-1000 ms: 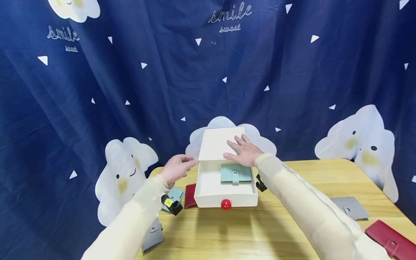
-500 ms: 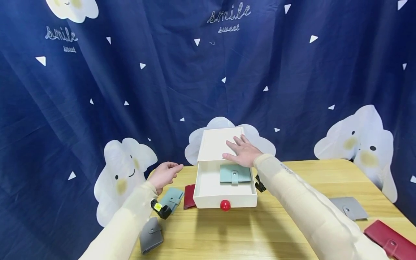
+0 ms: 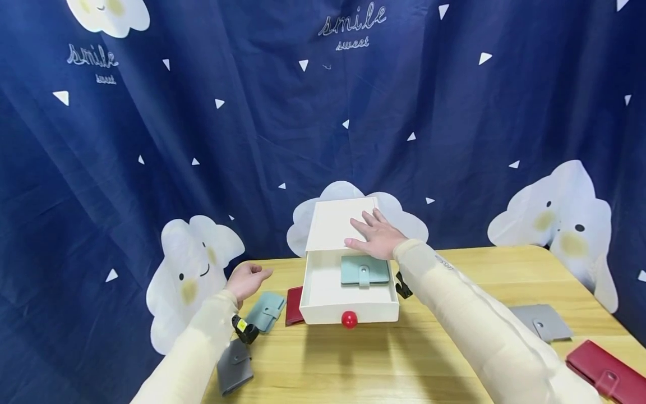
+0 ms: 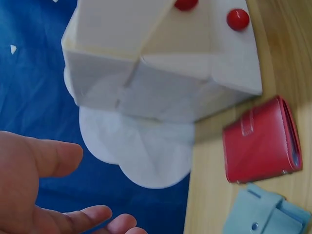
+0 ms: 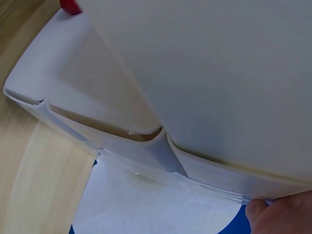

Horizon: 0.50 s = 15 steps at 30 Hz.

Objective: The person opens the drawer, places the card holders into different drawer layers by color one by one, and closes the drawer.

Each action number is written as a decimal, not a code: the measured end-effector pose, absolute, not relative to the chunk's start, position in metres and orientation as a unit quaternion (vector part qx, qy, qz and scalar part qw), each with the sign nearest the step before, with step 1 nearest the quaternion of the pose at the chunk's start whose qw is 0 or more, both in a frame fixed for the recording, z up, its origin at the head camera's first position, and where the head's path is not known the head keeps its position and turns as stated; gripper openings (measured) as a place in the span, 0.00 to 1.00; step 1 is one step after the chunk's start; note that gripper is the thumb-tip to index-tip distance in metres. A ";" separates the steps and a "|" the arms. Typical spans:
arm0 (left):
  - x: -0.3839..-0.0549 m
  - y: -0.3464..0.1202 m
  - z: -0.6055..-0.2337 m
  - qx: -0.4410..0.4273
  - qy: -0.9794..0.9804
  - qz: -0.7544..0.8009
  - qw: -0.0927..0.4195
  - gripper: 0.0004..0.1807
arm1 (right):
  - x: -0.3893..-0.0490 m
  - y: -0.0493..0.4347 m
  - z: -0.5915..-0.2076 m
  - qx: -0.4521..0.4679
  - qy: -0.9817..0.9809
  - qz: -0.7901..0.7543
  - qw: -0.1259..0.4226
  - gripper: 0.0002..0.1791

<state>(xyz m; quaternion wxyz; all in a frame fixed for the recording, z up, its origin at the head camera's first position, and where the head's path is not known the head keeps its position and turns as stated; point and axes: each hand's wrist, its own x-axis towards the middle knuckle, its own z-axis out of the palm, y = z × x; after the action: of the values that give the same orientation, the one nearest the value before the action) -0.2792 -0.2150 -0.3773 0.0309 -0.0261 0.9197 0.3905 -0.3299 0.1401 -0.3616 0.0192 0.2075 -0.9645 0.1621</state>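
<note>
A white drawer box (image 3: 335, 224) stands at the table's far edge with its top drawer (image 3: 323, 283) pulled out. Inside that drawer lies a light blue wallet (image 3: 370, 269) with a snap strap. A red round knob (image 3: 349, 320) sits on the drawer front. My right hand (image 3: 377, 235) rests on the box's top, fingers spread; in the right wrist view only part of the hand (image 5: 282, 217) shows, at the box's edge. To the left of the box, my left hand (image 3: 247, 281) is in the air above the table, holding nothing; the left wrist view shows its fingers (image 4: 90, 214) and thumb apart.
Left of the box lie a red wallet (image 3: 294, 306), another light blue wallet (image 3: 266, 311) and a dark grey wallet (image 3: 234, 367). To the right are a grey wallet (image 3: 544, 322) and a red wallet (image 3: 608, 370). A blue curtain (image 3: 323, 112) hangs behind the table.
My left hand has moved away from the box's front left edge, left and downward, uncovering more of the light blue wallet on the table. My right hand has stayed on the box top.
</note>
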 end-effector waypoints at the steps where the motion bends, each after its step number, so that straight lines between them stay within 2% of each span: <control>1: -0.280 -0.217 -0.379 -0.026 0.921 0.386 0.035 0.32 | -0.330 0.140 -0.361 0.207 -0.965 0.162 0.019 0.46; 5: -0.283 -0.229 -0.390 -0.031 0.932 0.356 0.056 0.35 | -0.330 0.140 -0.360 0.208 -0.964 0.163 0.018 0.45; 15: -0.293 -0.258 -0.422 -0.024 0.970 0.229 0.073 0.33 | -0.331 0.139 -0.360 0.212 -0.964 0.157 0.020 0.45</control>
<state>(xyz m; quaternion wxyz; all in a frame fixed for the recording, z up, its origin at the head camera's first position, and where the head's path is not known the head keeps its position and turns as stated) -0.2930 -0.2577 -0.4224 0.0730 -0.0243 0.9703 0.2292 -0.3309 0.1395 -0.3603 0.0200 0.2119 -0.9644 0.1571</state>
